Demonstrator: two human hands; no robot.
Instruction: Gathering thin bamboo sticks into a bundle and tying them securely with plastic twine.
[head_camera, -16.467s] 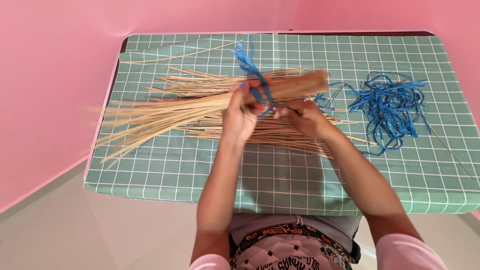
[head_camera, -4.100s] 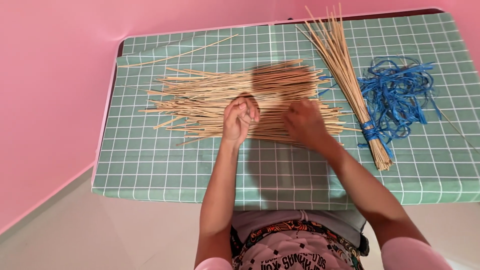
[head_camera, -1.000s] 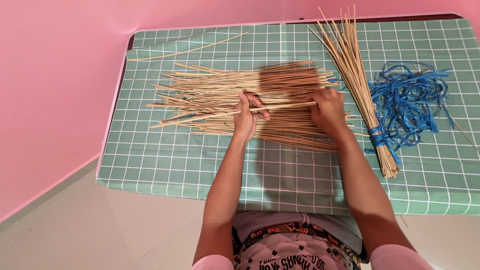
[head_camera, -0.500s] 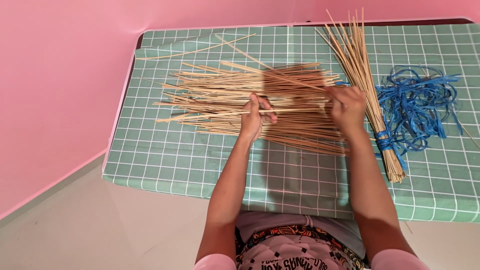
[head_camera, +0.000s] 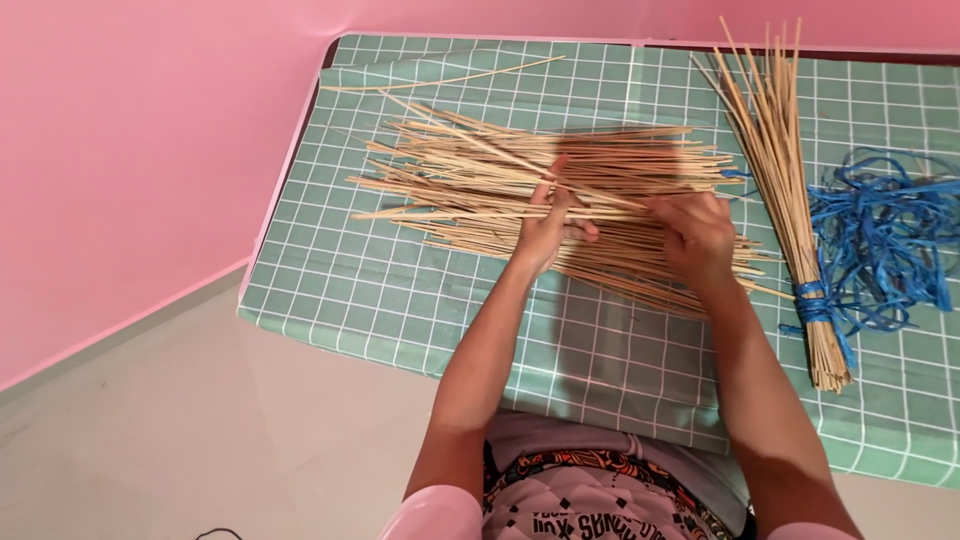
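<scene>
A loose pile of thin tan sticks (head_camera: 470, 175) lies across the green checked tablecloth (head_camera: 400, 300). My left hand (head_camera: 548, 228) rests on the pile's near middle, fingers curled round a few sticks. Over the pile's right end, my right hand (head_camera: 698, 238) pinches several sticks. A tied bundle of sticks (head_camera: 785, 180), bound with blue string near its lower end, lies just to the right of my right hand, fanning out toward the far edge.
A tangle of blue plastic string (head_camera: 885, 240) lies at the right of the table. One stray stick (head_camera: 450, 80) lies near the far left corner. A pink wall (head_camera: 150, 130) stands to the left, pale floor (head_camera: 200, 430) below it.
The tied bundle was set down at the right before these last frames. Over the last second my hands have stayed on the pile gathering sticks, and the camera has moved closer and shifted left.
</scene>
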